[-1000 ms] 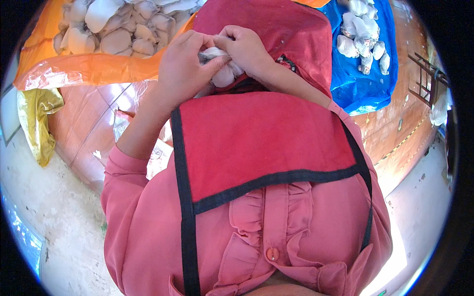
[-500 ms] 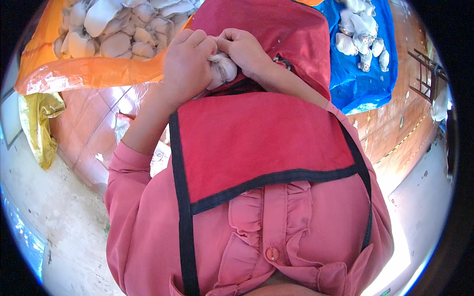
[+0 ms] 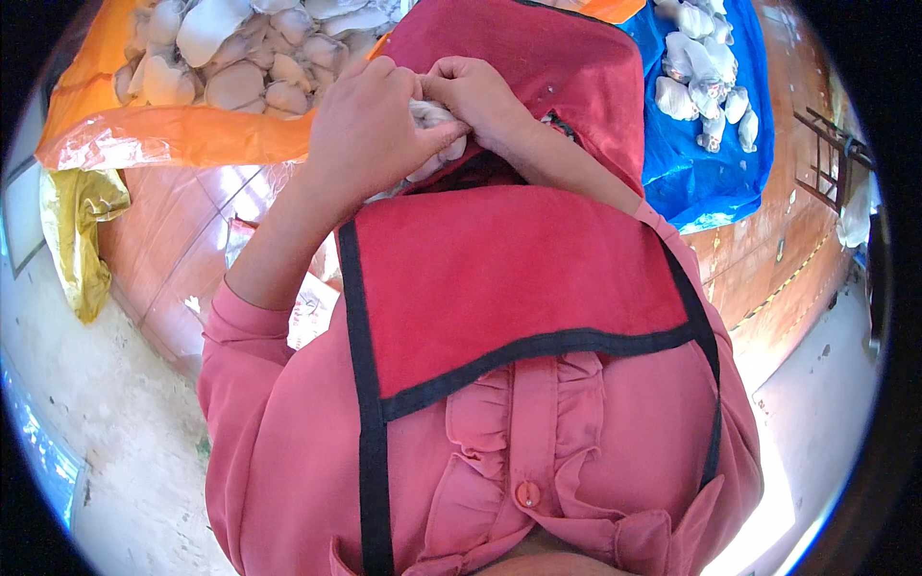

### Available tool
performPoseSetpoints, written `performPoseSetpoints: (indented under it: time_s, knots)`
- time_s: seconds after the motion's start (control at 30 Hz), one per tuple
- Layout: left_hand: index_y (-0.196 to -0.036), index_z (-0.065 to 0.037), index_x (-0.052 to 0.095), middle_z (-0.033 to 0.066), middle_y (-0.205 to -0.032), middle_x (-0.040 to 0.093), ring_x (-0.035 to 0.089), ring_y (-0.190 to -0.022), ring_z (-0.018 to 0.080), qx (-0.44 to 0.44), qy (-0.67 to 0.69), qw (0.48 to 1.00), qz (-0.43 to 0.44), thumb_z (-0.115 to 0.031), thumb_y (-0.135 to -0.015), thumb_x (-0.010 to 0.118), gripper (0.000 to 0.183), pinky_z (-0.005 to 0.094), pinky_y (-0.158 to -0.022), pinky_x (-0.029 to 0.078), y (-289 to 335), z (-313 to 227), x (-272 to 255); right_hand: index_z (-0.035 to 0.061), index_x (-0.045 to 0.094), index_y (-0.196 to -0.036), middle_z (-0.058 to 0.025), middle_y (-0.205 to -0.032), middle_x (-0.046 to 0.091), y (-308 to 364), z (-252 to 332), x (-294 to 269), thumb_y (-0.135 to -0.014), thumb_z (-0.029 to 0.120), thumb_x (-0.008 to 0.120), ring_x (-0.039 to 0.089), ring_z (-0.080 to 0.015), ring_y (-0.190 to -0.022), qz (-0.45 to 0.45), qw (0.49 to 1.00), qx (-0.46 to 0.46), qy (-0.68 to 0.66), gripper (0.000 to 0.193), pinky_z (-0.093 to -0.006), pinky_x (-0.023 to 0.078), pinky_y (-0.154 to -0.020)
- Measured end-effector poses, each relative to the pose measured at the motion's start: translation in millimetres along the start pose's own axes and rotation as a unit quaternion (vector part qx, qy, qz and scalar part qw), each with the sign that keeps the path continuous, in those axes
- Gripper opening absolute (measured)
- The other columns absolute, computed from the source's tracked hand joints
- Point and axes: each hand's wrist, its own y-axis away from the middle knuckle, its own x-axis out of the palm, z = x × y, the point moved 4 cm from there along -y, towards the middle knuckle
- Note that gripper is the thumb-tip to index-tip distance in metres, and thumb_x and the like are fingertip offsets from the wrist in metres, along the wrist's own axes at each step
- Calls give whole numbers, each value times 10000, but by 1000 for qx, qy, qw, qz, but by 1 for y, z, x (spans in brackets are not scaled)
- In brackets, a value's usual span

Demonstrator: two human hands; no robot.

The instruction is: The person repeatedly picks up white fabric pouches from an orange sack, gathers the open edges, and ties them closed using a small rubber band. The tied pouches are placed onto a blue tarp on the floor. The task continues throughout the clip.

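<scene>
Both my hands meet over the red apron cloth (image 3: 567,58) on my lap. A white, rounded, soft-looking piece (image 3: 429,115) is held between them, partly covered by fingers. My left hand (image 3: 365,120) is closed round it from the left, its thumb laid across the front. At the piece's top right, my right hand (image 3: 475,101) pinches with thumb and forefinger close to the left fingers. What exactly the pinch grips is hidden. Loose greyish-white rounded pieces (image 3: 235,86) are heaped at the far left, and smaller white bundles (image 3: 711,72) lie at the far right.
The left heap lies in an orange plastic sack (image 3: 182,139) with a folded-over edge. Under the right bundles spreads a blue plastic sheet (image 3: 696,182). A crumpled yellow bag (image 3: 77,245) sits on the floor at left. A dark metal frame (image 3: 826,158) stands at the far right.
My left thumb has come down across the front of the white piece, covering more of it. My right hand keeps its pinch beside it. The view has shifted slightly.
</scene>
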Motion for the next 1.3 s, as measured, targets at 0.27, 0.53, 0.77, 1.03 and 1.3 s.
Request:
performPoseSetpoints:
  time_s: [0.27, 0.53, 0.77, 1.03, 1.3]
  knots:
    - [-962, -44, 581, 146, -964, 567, 566, -952, 361, 25, 1, 996, 82, -189, -716, 688, 305, 443, -836, 467, 1, 10, 18, 23, 687, -772, -91, -679, 659, 6, 3, 0, -859, 290, 672, 587, -166, -613, -37, 997, 13, 63, 281, -354, 471, -570]
    - [-864, -48, 520, 129, -889, 553, 550, -904, 355, 76, 53, 991, 101, -8, -672, 637, 228, 443, -753, 453, -2, 13, 32, 36, 683, -759, -70, -716, 651, -9, -36, 1, -859, 241, 663, 564, -158, -640, 16, 997, 46, -60, 230, -342, 452, -569]
    - [-832, -52, 475, 65, -819, 470, 509, -796, 213, 62, 237, 964, 102, 23, -610, 731, 346, 317, -724, 426, -8, 33, 13, 74, 648, -922, -18, -815, 639, 2, 8, 0, -921, 259, 647, 551, -116, -662, 103, 982, 48, -148, 185, -275, 443, -559]
    - [-848, -113, 546, -35, -911, 537, 514, -863, 99, -25, 613, 790, 8, -2, -687, 719, 262, 264, -743, 439, -19, 58, 4, 99, 610, -1074, 43, -954, 606, 13, 80, -25, -978, 220, 597, 570, -77, -889, 161, 954, -208, -146, 155, -269, 496, -785]
    - [-942, -92, 558, 41, -1054, 580, 593, -976, 199, -40, 809, 587, -9, 7, -698, 758, 331, 342, -847, 517, -4, 52, 62, 56, 555, -1207, -12, -1111, 562, 12, 66, -37, -920, 283, 650, 502, -102, -1068, 285, 933, -219, -5, 378, -291, 412, -954]
